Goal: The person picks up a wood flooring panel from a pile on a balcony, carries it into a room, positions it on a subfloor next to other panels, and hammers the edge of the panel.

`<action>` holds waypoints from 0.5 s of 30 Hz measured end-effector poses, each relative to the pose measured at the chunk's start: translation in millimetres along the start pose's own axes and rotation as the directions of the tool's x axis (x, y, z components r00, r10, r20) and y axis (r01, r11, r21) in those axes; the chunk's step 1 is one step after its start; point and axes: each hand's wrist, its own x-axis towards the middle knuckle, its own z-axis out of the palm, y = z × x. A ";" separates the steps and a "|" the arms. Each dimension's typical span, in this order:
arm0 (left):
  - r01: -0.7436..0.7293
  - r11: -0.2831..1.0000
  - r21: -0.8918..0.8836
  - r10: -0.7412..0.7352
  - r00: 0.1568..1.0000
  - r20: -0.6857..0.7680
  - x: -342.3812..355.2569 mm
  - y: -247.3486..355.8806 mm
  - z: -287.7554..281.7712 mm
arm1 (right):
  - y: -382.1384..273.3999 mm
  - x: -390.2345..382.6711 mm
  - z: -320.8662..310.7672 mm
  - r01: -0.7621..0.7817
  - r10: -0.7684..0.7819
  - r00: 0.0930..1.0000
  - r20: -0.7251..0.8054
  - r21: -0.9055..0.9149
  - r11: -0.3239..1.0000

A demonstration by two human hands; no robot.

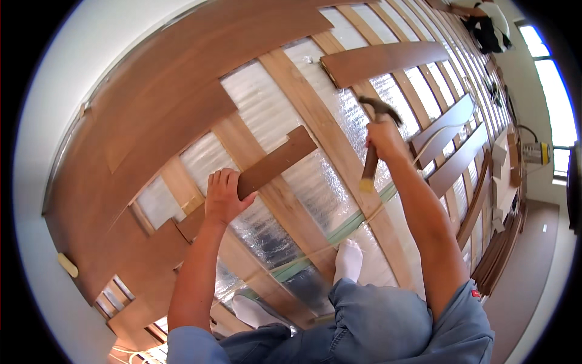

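A short brown floorboard with a notch cut in its far end lies slanting over the wooden battens. My left hand is closed around it near its lower end, fingers over the top and thumb along the side. To the right, my right hand grips a claw hammer high on the handle, close under the dark head. The hammer is held above the battens, apart from the board, its pale butt end pointing down. Laid brown flooring stretches along the left wall, with a stepped edge facing the battens.
Pale battens run over silver foil. A loose plank lies beyond the hammer, with more planks at right. A cord and green strip cross near my feet. Another person crouches far right.
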 end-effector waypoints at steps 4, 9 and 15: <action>0.030 0.999 0.012 -0.030 0.999 -0.014 2.5 2.0 -0.2 | 5.6 -0.2 8.7 0.432 -0.150 0.816 0.558 -0.417 0.800; 0.009 1.000 0.002 -0.009 0.999 0.039 1.5 2.8 -2.4 | -5.6 11.5 -15.1 0.171 -0.124 0.952 0.281 -0.147 0.974; 0.034 0.999 0.006 -0.034 0.999 0.015 4.0 5.7 -1.3 | -3.5 -42.7 39.6 0.551 -0.199 0.692 0.694 -0.330 0.766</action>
